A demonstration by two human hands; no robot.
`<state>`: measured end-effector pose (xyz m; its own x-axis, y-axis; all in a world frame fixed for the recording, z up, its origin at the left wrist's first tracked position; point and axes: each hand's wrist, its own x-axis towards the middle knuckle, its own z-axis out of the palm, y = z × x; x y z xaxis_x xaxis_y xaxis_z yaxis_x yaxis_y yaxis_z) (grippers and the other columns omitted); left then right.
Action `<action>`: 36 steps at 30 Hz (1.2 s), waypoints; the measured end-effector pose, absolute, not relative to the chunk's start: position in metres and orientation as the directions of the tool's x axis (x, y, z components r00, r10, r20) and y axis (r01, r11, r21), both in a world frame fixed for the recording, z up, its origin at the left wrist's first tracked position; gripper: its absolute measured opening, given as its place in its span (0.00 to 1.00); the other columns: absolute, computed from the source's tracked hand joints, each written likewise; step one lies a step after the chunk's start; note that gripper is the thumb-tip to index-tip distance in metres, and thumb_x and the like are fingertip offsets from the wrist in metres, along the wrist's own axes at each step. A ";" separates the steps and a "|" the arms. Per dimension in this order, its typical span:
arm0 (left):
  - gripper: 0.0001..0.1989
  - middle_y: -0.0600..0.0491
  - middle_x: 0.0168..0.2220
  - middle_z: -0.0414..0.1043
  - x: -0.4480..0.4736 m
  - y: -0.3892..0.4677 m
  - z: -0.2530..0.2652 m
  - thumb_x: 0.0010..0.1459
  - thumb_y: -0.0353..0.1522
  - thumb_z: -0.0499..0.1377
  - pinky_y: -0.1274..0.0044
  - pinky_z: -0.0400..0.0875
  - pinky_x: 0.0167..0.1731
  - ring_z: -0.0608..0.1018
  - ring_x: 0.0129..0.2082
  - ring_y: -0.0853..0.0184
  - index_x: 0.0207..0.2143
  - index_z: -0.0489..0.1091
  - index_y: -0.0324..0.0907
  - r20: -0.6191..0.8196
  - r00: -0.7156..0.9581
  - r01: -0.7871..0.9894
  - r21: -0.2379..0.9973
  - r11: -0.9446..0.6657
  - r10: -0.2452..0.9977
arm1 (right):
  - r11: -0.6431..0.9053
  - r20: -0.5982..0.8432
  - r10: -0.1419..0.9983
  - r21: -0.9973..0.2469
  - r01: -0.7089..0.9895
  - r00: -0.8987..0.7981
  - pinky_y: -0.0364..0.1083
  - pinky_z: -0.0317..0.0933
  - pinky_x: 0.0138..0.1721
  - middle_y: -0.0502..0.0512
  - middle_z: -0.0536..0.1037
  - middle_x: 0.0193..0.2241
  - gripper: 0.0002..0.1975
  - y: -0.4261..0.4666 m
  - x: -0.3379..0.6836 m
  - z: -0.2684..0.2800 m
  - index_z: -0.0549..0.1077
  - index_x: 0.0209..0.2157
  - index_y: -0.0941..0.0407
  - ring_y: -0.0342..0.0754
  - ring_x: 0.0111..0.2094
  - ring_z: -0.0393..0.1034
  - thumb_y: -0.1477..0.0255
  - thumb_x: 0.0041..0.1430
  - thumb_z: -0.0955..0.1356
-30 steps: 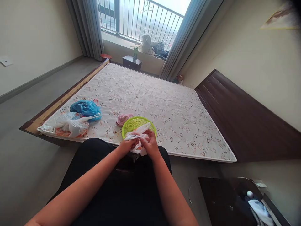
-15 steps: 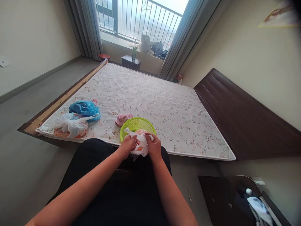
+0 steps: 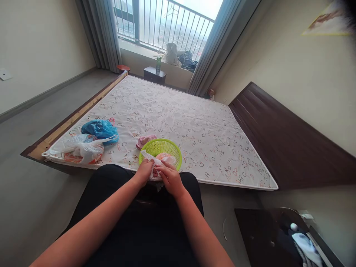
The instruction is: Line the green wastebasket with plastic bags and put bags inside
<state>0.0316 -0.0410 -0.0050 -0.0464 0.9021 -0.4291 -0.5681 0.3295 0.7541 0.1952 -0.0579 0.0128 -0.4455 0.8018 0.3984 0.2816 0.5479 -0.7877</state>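
A thin white plastic bag (image 3: 147, 155) is bunched up over the near rim of a lime-green plastic basket (image 3: 179, 155). My left hand (image 3: 144, 172) grips the bag, with part of it poking up above the fingers. My right hand (image 3: 171, 180) is closed on the bag just to the right, its fingers reaching toward the left hand. White plastic with orange print (image 3: 167, 158) lies inside the basket; whether it belongs to the same bag I cannot tell. Behind the basket sits a crumpled pink cloth (image 3: 145, 141).
The basket stands at the near edge of a letter-patterned mattress (image 3: 178, 107). Left of it lie a blue plastic bag (image 3: 100, 129) and a knotted white plastic bag (image 3: 83, 150). A dark headboard (image 3: 278, 137) rises at right, and a dark cabinet (image 3: 258, 233) stands lower right.
Both hands have shifted slightly left with the bag. My right hand has turned over and come closer to the left one. The basket has slid a little left.
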 end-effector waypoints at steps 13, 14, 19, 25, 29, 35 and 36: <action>0.08 0.62 0.17 0.63 0.041 -0.052 0.009 0.65 0.39 0.52 0.79 0.60 0.16 0.68 0.14 0.69 0.38 0.62 0.44 -0.263 0.099 0.128 0.960 0.250 0.960 | 0.445 0.443 0.887 -0.751 0.488 -0.128 0.51 0.66 0.53 0.58 0.71 0.44 0.05 -0.049 0.190 -0.010 0.67 0.35 0.53 0.50 0.49 0.70 0.72 0.62 0.69; 0.07 0.61 0.18 0.64 0.042 -0.054 0.008 0.65 0.38 0.52 0.78 0.62 0.19 0.70 0.16 0.69 0.38 0.62 0.44 -0.192 0.104 0.169 0.970 0.173 0.976 | 0.407 0.417 0.903 -0.761 0.505 -0.099 0.51 0.67 0.51 0.58 0.71 0.45 0.06 -0.049 0.190 -0.011 0.67 0.38 0.53 0.50 0.48 0.70 0.71 0.61 0.69; 0.02 0.53 0.32 0.75 0.043 -0.059 0.008 0.61 0.28 0.55 0.73 0.72 0.37 0.77 0.33 0.65 0.36 0.67 0.43 0.152 0.163 0.370 0.906 -0.203 0.975 | 0.234 0.199 0.972 -0.769 0.595 -0.125 0.51 0.67 0.46 0.56 0.77 0.42 0.14 -0.046 0.192 -0.014 0.66 0.46 0.52 0.52 0.43 0.73 0.72 0.58 0.68; 0.09 0.45 0.48 0.75 0.041 -0.062 0.011 0.58 0.23 0.57 0.67 0.73 0.51 0.77 0.50 0.59 0.40 0.70 0.43 0.361 0.266 0.359 0.824 -0.439 0.894 | 0.136 0.110 0.991 -0.710 0.691 -0.081 0.49 0.65 0.43 0.56 0.79 0.39 0.09 -0.048 0.194 -0.010 0.68 0.44 0.53 0.54 0.41 0.75 0.71 0.61 0.65; 0.09 0.46 0.50 0.75 0.036 -0.065 0.004 0.59 0.23 0.58 0.66 0.72 0.52 0.77 0.52 0.59 0.41 0.70 0.43 0.422 0.219 0.345 0.810 -0.474 0.880 | 0.138 0.075 0.989 -0.757 0.638 -0.125 0.50 0.65 0.46 0.56 0.80 0.43 0.14 -0.046 0.199 -0.006 0.70 0.49 0.52 0.54 0.44 0.75 0.71 0.60 0.66; 0.09 0.45 0.52 0.76 0.033 -0.068 0.005 0.59 0.25 0.60 0.65 0.73 0.51 0.78 0.54 0.58 0.41 0.68 0.44 0.448 0.222 0.300 0.814 -0.498 0.866 | 0.112 0.018 0.971 -0.916 0.385 -0.240 0.52 0.66 0.52 0.52 0.81 0.45 0.15 -0.037 0.210 -0.003 0.73 0.48 0.50 0.52 0.48 0.74 0.72 0.58 0.68; 0.09 0.45 0.54 0.75 0.032 -0.068 0.007 0.59 0.25 0.61 0.64 0.73 0.53 0.77 0.56 0.57 0.41 0.67 0.44 0.456 0.246 0.282 0.811 -0.513 0.855 | 0.084 -0.001 0.966 -0.944 0.319 -0.258 0.52 0.67 0.52 0.52 0.81 0.45 0.16 -0.035 0.212 -0.004 0.73 0.49 0.50 0.52 0.47 0.74 0.73 0.57 0.68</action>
